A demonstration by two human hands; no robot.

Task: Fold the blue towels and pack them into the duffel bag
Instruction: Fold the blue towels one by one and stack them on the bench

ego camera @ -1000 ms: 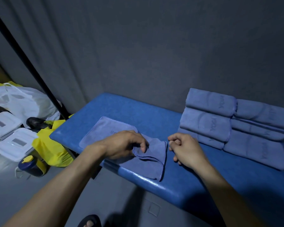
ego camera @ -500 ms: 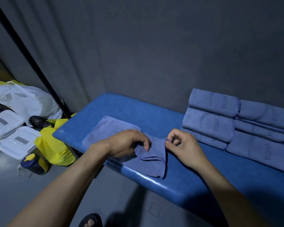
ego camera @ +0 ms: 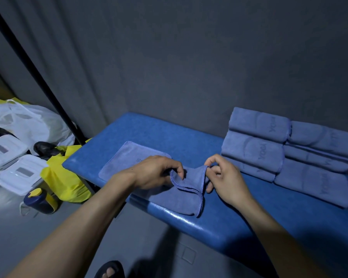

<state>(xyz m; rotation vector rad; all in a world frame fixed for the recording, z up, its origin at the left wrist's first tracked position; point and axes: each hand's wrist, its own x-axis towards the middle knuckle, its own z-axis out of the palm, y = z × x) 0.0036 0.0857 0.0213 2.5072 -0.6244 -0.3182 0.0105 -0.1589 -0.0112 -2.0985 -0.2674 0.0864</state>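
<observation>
A blue towel (ego camera: 127, 161) lies spread on the blue padded bench (ego camera: 169, 133), its near part hanging over the front edge. My left hand (ego camera: 155, 173) pinches the raised right edge of the towel from the left. My right hand (ego camera: 223, 177) pinches the same edge at its far corner, so the cloth bunches up between the two hands. Several folded blue towels (ego camera: 269, 145) stand stacked at the right end of the bench. No duffel bag is in view.
On the floor at left lie a white plastic bag (ego camera: 28, 121), two white lidded boxes (ego camera: 18, 173), a yellow bag (ego camera: 66, 181) and a dark bottle with a yellow cap (ego camera: 38, 200). A black pole (ego camera: 34, 67) slants beside the bench. My sandalled foot (ego camera: 110, 270) shows below.
My right hand has moved left and taken the towel's right corner. Both hands have lifted that edge off the bench, and the cloth has bunched between them.
</observation>
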